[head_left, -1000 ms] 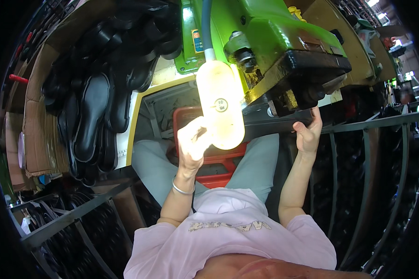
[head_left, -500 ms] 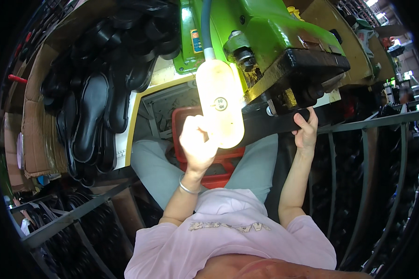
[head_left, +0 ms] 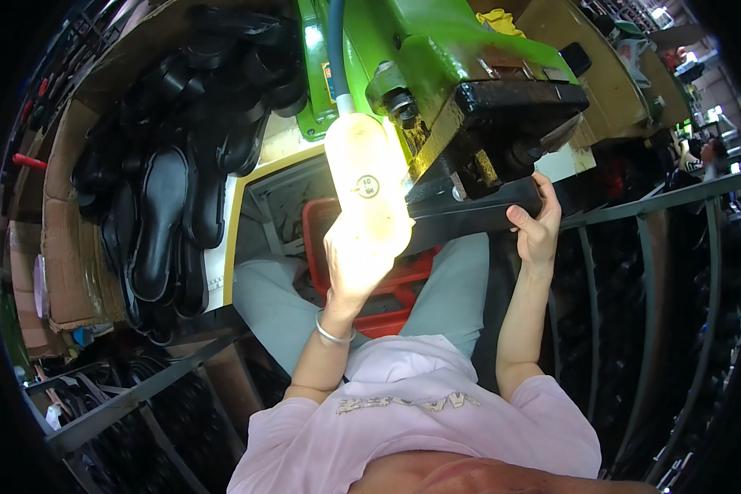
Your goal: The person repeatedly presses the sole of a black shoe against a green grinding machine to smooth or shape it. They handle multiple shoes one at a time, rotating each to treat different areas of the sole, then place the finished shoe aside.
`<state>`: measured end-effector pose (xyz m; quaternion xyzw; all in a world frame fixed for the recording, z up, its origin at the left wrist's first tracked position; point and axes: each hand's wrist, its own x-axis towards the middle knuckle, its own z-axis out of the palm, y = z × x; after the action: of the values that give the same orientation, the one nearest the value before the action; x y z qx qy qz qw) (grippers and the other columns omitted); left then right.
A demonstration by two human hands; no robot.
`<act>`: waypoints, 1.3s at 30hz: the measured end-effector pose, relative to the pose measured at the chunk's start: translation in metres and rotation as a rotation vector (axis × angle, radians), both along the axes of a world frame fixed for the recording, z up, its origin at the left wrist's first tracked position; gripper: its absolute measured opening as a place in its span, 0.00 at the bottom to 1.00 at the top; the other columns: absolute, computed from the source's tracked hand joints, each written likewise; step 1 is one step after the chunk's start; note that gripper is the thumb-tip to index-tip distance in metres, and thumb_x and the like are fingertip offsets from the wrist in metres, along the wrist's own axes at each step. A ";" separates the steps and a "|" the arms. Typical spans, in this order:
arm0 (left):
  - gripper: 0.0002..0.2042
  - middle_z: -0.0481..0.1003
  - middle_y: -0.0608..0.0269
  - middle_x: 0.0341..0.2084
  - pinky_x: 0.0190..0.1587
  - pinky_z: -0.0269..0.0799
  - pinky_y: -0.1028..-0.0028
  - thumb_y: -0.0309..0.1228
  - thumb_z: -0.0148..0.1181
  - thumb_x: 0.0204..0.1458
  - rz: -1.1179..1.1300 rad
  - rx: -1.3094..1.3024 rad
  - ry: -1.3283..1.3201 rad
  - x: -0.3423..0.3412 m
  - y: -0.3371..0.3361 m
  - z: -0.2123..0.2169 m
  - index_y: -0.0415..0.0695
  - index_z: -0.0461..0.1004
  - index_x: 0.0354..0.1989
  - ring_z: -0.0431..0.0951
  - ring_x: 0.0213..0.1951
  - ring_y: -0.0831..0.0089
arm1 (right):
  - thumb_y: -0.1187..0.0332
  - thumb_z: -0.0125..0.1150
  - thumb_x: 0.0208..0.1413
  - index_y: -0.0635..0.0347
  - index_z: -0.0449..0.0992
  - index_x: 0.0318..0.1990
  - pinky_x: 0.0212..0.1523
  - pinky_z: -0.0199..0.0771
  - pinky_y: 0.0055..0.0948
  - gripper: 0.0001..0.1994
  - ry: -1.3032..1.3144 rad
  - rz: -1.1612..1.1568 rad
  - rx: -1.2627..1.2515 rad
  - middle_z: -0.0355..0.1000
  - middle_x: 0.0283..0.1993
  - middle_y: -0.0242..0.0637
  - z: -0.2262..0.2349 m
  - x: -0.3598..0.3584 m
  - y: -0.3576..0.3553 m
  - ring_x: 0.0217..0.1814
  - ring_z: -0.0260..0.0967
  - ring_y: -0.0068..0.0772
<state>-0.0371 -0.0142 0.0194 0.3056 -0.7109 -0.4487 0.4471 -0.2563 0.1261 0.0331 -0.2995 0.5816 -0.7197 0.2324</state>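
Sole (head_left: 490,209) slants up rightward, mid-frame; right hand's (head_left: 537,235) fingers (head_left: 547,195) pinch that end. Left hand (head_left: 352,267): can't tell.

A hand can pass over the left thigh (head_left: 273,300), but the lit lamp (head_left: 367,156) blocks the middle, and a black piece (head_left: 473,214) lies below the green machine (head_left: 490,53), far right.
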 end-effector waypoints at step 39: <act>0.10 0.73 0.66 0.17 0.26 0.65 0.80 0.23 0.72 0.33 -0.213 -0.066 -0.077 0.060 -0.063 -0.004 0.41 0.73 0.21 0.71 0.20 0.81 | 0.81 0.69 0.44 0.66 0.61 0.53 0.29 0.81 0.25 0.28 -0.163 0.283 -0.071 0.70 0.44 0.43 -0.015 0.067 -0.034 0.39 0.73 0.29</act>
<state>0.0230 -0.0768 0.0156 0.2305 -0.7702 -0.4582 0.3791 -0.1891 0.0920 0.0180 -0.3272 0.4871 -0.7217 0.3672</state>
